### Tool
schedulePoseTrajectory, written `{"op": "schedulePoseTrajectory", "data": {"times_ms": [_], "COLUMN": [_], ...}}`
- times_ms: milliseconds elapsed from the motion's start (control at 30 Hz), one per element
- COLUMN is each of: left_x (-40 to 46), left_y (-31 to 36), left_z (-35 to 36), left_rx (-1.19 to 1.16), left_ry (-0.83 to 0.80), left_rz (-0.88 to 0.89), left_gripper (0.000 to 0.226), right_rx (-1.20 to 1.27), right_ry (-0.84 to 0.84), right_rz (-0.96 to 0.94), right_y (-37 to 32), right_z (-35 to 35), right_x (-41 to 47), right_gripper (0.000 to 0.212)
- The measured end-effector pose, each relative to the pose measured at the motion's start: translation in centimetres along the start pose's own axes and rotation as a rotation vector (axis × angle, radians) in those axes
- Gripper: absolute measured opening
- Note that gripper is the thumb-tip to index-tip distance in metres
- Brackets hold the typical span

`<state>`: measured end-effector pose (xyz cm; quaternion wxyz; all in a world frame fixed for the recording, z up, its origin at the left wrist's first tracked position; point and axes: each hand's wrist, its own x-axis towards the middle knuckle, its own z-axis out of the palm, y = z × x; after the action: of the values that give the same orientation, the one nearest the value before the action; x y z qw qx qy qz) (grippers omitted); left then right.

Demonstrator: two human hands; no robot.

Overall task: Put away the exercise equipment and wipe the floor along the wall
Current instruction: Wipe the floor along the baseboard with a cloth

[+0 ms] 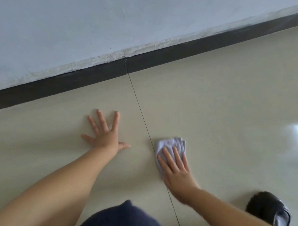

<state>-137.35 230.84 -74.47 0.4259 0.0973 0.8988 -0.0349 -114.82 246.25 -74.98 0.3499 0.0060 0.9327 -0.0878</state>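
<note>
Head view: the folded pale grey cloth lies on the glossy beige floor tile, near the dark skirting. Right hand presses it flat, fingers extended, not gripping. Left hand splayed, empty, bracing. Cloth judged soft, light; slides easily under palm pressure

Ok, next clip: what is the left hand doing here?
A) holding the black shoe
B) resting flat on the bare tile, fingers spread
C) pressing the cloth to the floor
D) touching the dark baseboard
B: the left hand lies open on the tile floor, while the right hand presses the cloth.
</note>
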Motion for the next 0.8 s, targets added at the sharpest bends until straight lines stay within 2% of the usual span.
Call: {"op": "schedulePoseTrajectory", "data": {"times_ms": [100, 200, 300, 400, 467, 567, 667, 733, 800], "left_x": [0.3, 0.6, 0.3, -0.2, -0.6, -1.3, -1.0, -0.7, -0.5], "left_y": [-0.2, -0.5, -0.8, -0.4, 1.0, 5.3, 9.5, 11.1, 12.0], "left_z": [0.6, 1.0, 0.8, 0.4, -0.5, -1.6, -1.4, -0.3, 1.4], "left_rx": [0.03, 0.048, 0.06, 0.078, 0.114, 0.12, 0.114, 0.073, 0.016], "left_ry": [0.012, 0.051, 0.073, 0.066, 0.043, 0.102, 0.235, 0.232, 0.213], "left_rz": [0.008, 0.028, 0.053, 0.036, 0.006, 0.139, 0.297, 0.261, 0.186], "left_gripper": [0.122, 0.122, 0.122, 0.122, 0.117, 0.082, 0.067, 0.066, 0.067], "right_rx": [-0.047, -0.055, -0.049, -0.007, 0.019, 0.062, 0.017, -0.051, -0.108], "right_ry": [0.061, 0.22, 0.384, 0.336, 0.31, 0.389, 0.412, 0.37, 0.318], "right_rz": [-0.163, -0.282, -0.157, -0.003, 0.08, 0.06, -0.057, -0.192, -0.349], "right_y": [1.1, 4.3, 7.4, 9.3, 8.6, 5.3, 3.2, 3.4, 5.1], "right_z": [2.7, 0.5, -5.9, -13.4, -14.2, -7.8, 1.9, 5.8, 6.4], "right_x": [-2.5, 1.8, 10.5, 17.1, 17.4, 11.3, 1.4, -3.8, -5.1], "right_gripper": [0.062, 0.06, 0.058, 0.058, 0.056, 0.056, 0.056, 0.058, 0.057]}}
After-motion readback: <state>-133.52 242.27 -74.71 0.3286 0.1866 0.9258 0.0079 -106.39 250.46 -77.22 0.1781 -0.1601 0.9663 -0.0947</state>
